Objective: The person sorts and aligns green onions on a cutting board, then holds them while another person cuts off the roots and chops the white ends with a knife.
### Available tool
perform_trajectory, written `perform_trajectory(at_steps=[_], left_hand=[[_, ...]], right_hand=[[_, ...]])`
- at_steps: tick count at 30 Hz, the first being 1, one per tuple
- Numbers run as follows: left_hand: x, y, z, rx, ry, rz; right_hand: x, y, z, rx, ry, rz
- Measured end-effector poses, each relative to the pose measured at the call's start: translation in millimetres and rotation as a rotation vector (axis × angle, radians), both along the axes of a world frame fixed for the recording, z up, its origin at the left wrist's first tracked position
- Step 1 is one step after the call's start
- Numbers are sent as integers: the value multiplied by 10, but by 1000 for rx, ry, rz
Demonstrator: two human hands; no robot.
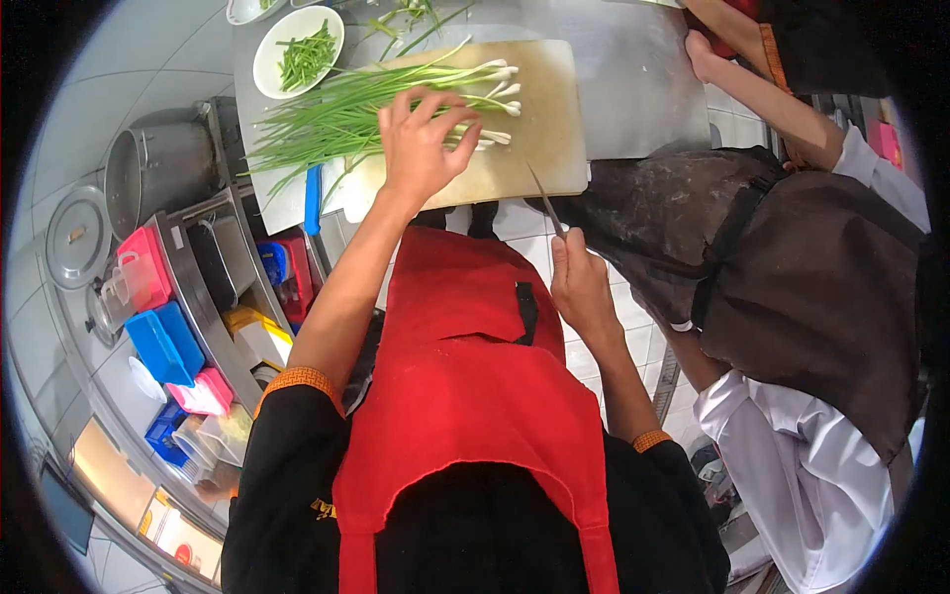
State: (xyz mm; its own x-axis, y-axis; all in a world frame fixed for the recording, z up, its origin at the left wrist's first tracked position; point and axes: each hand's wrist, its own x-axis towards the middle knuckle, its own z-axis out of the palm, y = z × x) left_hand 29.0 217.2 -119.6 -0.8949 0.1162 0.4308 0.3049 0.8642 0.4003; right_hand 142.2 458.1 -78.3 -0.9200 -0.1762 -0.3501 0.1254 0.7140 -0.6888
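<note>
A bunch of spring onions (366, 99) lies across the cutting board (549, 109), white bulbs to the right and green leaves to the left. Over the bunch is my left hand (424, 144), palm down, its fingers bent and apart, seeming to touch the stalks near the bulbs. My right hand (586, 287) is closed round the handle of a knife (542, 195), below the board's right corner. The knife's thin blade points up and left, its tip over the board's near edge, apart from the onions.
A white bowl (267, 59) of cut green pieces stands at the table's (643, 89) upper left. A blue handle (313, 198) pokes past the near edge. Co-workers stand close at right, one in a brown apron (811, 287). Shelves with bins (165, 345) are left.
</note>
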Motion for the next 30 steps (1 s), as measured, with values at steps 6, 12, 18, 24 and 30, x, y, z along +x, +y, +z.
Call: perform_trajectory(at_steps=[6, 12, 18, 24, 30], left_hand=[[-313, 77, -47, -101, -77, -99], [-202, -119, 39, 28, -19, -295], [424, -406, 34, 33, -105, -381], [595, -456, -223, 184, -253, -354], [620, -453, -263, 305, -259, -317]], right_hand=[[24, -6, 34, -15, -22, -78], [-16, 14, 146, -47, -23, -124], [9, -20, 90, -60, -9, 14], [-35, -194, 88, 202, -95, 220], [-161, -303, 182, 356, -76, 322]])
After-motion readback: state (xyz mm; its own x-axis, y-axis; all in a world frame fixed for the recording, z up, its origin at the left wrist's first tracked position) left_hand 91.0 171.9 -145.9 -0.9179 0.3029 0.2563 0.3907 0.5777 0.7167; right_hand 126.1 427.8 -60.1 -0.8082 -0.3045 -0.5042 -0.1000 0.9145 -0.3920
